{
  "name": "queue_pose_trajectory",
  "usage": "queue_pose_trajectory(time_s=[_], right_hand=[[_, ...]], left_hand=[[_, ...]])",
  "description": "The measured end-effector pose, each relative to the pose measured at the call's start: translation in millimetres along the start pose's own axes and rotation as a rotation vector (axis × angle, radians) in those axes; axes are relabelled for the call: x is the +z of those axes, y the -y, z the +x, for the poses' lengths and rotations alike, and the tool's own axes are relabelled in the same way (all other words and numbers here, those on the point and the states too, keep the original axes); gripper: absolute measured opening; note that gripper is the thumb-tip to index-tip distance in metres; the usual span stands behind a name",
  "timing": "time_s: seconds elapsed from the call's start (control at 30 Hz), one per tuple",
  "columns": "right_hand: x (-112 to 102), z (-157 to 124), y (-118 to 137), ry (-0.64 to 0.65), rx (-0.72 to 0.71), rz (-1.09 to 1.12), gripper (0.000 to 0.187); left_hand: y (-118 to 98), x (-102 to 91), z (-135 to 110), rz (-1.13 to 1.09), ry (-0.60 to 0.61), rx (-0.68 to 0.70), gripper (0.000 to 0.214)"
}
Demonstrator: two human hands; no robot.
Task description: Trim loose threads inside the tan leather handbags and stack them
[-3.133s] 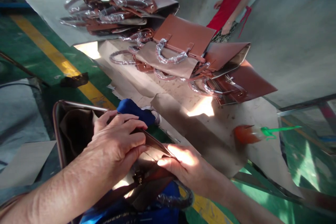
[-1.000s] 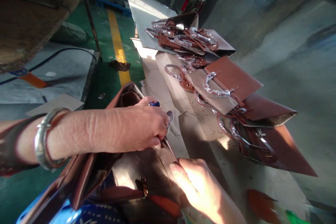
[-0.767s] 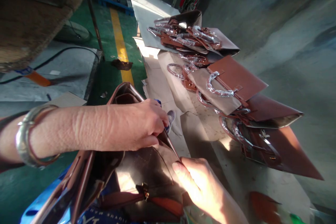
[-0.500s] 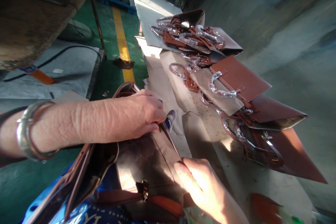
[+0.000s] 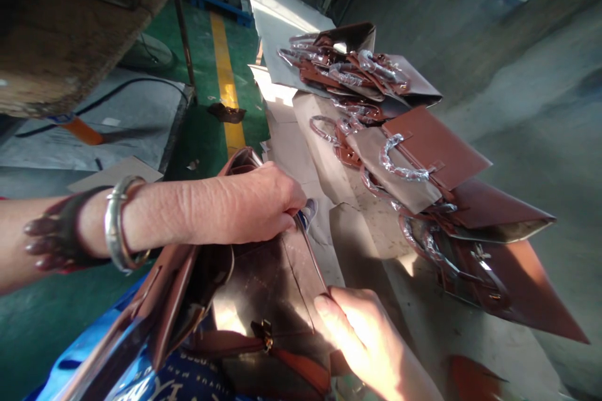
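A brown leather handbag [image 5: 263, 282] rests in my lap, its mouth open toward the left. My left hand [image 5: 263, 203] is closed over the top edge of the bag, fingers pinching the rim; a metal bangle sits on that wrist. My right hand [image 5: 360, 338] grips the bag's near side edge, thumb on the outer panel, close to the small metal clasp [image 5: 267, 330]. A blue garment [image 5: 141, 369] lies under the bag.
A row of several flat brown handbags with plastic-wrapped handles [image 5: 418, 169] lies on brown paper sheets [image 5: 305, 144] over the concrete floor. A green floor with a yellow line [image 5: 226, 81] runs to the left. A wooden bench top [image 5: 61, 44] stands at upper left.
The view has swung left and closer since three seconds ago. My left hand slid a little along the bag's rim; my right hand keeps its grip on the edge.
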State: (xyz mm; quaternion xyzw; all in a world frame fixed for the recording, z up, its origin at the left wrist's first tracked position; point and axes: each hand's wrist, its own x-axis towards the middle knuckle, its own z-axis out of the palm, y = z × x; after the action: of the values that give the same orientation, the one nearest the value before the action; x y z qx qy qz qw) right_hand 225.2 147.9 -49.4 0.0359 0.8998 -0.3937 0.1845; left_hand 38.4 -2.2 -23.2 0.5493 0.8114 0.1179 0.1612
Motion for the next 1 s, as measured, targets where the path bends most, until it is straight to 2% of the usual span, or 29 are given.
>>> queue_pose_trajectory(time_s=[0.2, 0.3, 0.5, 0.6, 0.67, 0.73, 1.0], right_hand=[[4, -5, -8, -0.026, -0.001, -0.108, 0.038], [6, -6, -11, -0.019, -0.022, -0.091, 0.038], [5, 0, -6, -0.192, -0.160, -0.124, 0.035], [2, 3, 2, -0.143, -0.069, 0.019, 0.026], [0, 6, 9, -0.091, 0.049, 0.102, 0.026], [-1, 10, 14, -0.076, 0.105, 0.120, 0.027], [-3, 45, 25, -0.083, 0.041, -0.020, 0.035]], left_hand=[[9, 7.6, 1, -0.165, -0.058, 0.010, 0.020], [9, 7.3, 0, -0.204, -0.064, 0.001, 0.021], [2, 0.4, -1, -0.188, -0.019, -0.082, 0.020], [-2, -2.2, 0, -0.157, 0.003, -0.124, 0.020], [-2, -3.4, 1, -0.126, 0.024, -0.138, 0.020], [-2, -4.5, 1, -0.111, 0.043, -0.151, 0.020], [-2, -5.7, -2, -0.102, 0.037, -0.151, 0.014]])
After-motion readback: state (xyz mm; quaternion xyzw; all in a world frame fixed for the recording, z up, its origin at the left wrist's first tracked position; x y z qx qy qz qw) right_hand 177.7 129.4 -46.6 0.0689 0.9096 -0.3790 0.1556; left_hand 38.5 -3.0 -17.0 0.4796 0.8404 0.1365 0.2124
